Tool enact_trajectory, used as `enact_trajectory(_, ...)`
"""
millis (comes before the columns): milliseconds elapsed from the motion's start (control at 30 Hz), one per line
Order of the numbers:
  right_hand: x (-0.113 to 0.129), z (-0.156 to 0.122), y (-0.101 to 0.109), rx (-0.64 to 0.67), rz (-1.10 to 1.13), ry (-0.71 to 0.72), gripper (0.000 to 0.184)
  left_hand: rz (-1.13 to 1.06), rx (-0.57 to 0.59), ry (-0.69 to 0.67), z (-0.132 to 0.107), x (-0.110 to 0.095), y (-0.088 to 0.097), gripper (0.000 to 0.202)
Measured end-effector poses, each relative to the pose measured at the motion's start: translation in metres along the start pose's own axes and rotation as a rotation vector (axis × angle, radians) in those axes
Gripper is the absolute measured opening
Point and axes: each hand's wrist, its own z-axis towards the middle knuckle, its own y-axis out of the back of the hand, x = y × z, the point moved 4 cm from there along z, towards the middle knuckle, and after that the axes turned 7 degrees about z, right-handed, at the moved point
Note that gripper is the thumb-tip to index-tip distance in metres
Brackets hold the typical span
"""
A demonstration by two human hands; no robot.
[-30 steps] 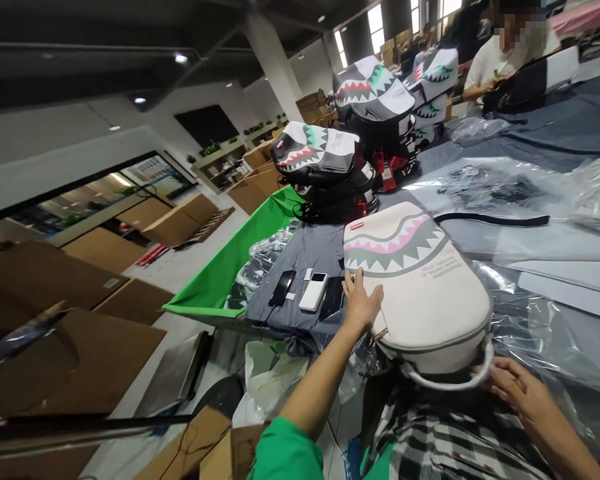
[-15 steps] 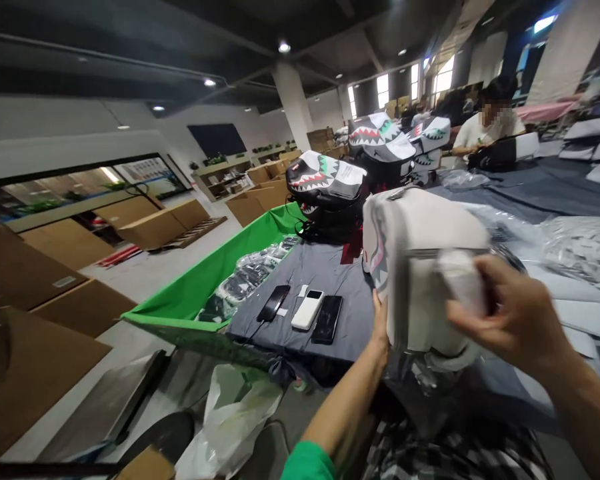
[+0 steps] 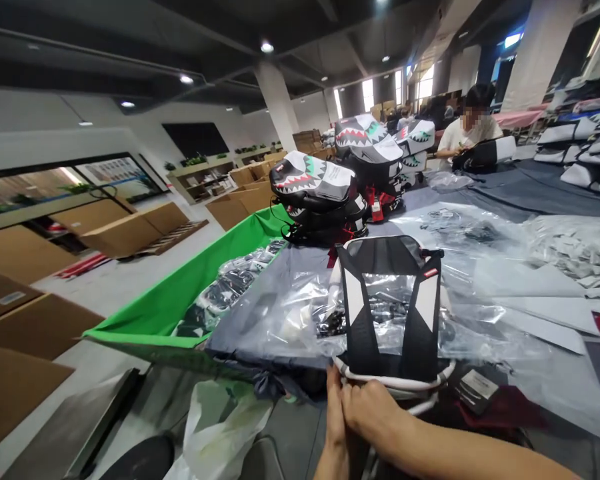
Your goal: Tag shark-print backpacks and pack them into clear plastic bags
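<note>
A black and white backpack (image 3: pixel 357 320) lies on the grey-covered table, its shoulder straps facing up and its near end at the table's front edge. Clear plastic (image 3: pixel 285 313) spreads around it on both sides. At the bag's near left corner, my left hand (image 3: pixel 334 410) grips the white-piped edge, its fingertips partly hidden. Right beside it, nearly touching, my right hand (image 3: pixel 373 408) is closed on the same edge. A dark tag (image 3: pixel 477 390) and some dark red cloth (image 3: pixel 510 407) lie right of the bag's near end.
Shark-mouth backpacks (image 3: pixel 315 183) are stacked behind. A green-lined bin (image 3: pixel 145 317) holding wrapped goods stands left. White sheets (image 3: pixel 530 307) and a plastic bag of pale pieces (image 3: pixel 575 253) lie right. Across the table a person (image 3: pixel 467 133) handles another bag. A white plastic bag (image 3: pixel 220 427) hangs below.
The backpack, previously held upright with its pale side showing, now lies straps up. Plastic now spreads over the phones' place. My right hand has moved left and down, beside my left hand.
</note>
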Motion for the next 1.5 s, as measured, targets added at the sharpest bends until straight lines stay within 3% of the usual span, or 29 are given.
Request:
enact_trajectory(100, -0.007, -0.025, 0.014, -0.072, 0.000, -0.016, 0.024, -0.185, -0.035, 0.242, 0.016, 0.017, -0.002, 0.057)
enact_trajectory(200, -0.023, -0.073, 0.058, -0.268, 0.136, 0.061, 0.034, -0.354, -0.086, 0.349, 0.036, 0.024, -0.003, 0.056)
enact_trajectory(233, -0.033, -0.094, 0.073, -0.318, 0.160, 0.075, 0.033, -0.375, -0.123, 0.335, 0.039, 0.025, 0.000, 0.056)
enact_trajectory(300, -0.063, -0.136, 0.093, -0.362, 0.094, -0.036, 0.027, -0.317, -0.269, 0.255, 0.035, 0.026, 0.010, 0.052)
enact_trajectory(367, -0.095, -0.173, 0.100, -0.347, 0.009, -0.190, 0.035, -0.072, -0.450, 0.108, 0.016, 0.022, 0.021, 0.042)
enact_trajectory(433, -0.115, -0.194, 0.097, -0.318, -0.039, -0.269, 0.053, 0.291, -0.507, -0.137, -0.011, 0.007, 0.022, 0.029)
enact_trajectory(500, -0.119, -0.195, 0.093, -0.328, 0.011, -0.264, 0.053, 0.591, -0.398, -0.429, -0.033, -0.013, 0.009, 0.016)
enact_trajectory(567, -0.110, -0.181, 0.092, -0.378, 0.134, -0.202, 0.039, 0.743, -0.308, -0.614, -0.042, -0.032, -0.002, 0.011)
enact_trajectory(667, -0.093, -0.149, 0.094, -0.476, 0.211, -0.105, 0.026, 0.799, -0.355, -0.596, -0.033, -0.057, -0.004, 0.012)
enact_trajectory(733, -0.093, -0.131, 0.089, -0.513, 0.182, -0.155, 0.023, 0.794, -0.346, -0.576, -0.025, -0.069, -0.004, 0.013)
enact_trajectory(833, -0.109, -0.119, 0.072, -0.527, 0.211, -0.311, 0.025, 0.783, -0.155, -0.680, -0.030, -0.072, -0.019, 0.016)
enact_trajectory(900, -0.114, -0.118, 0.062, -0.538, 0.330, -0.338, 0.025, 0.807, 0.023, -0.832, -0.041, -0.066, -0.040, 0.019)
enact_trajectory(967, -0.110, -0.122, 0.057, -0.546, 0.439, -0.319, 0.031, 0.876, 0.121, -0.968, -0.051, -0.057, -0.062, 0.025)
enact_trajectory(1100, -0.092, -0.148, 0.063, -0.516, 0.372, -0.322, 0.041, 1.016, 0.136, -1.017, -0.047, -0.041, -0.089, 0.021)
enact_trajectory(1200, -0.104, -0.194, 0.085, -0.526, 0.265, -0.427, 0.036, 0.986, 0.046, -1.123, -0.040, -0.039, -0.085, 0.015)
enact_trajectory(1300, -0.148, -0.256, 0.117, -0.502, 0.182, -0.641, 0.017, 0.962, -0.047, -1.242, -0.038, -0.036, -0.069, 0.020)
enact_trajectory(1400, -0.205, -0.302, 0.139, -0.391, 0.169, -0.881, 0.052, 0.963, -0.059, -1.283, -0.035, -0.030, -0.055, 0.021)
enact_trajectory(1500, -0.248, -0.314, 0.137, -0.233, 0.220, -0.989, 0.073, 0.973, 0.013, -1.319, -0.028, -0.026, -0.047, 0.011)
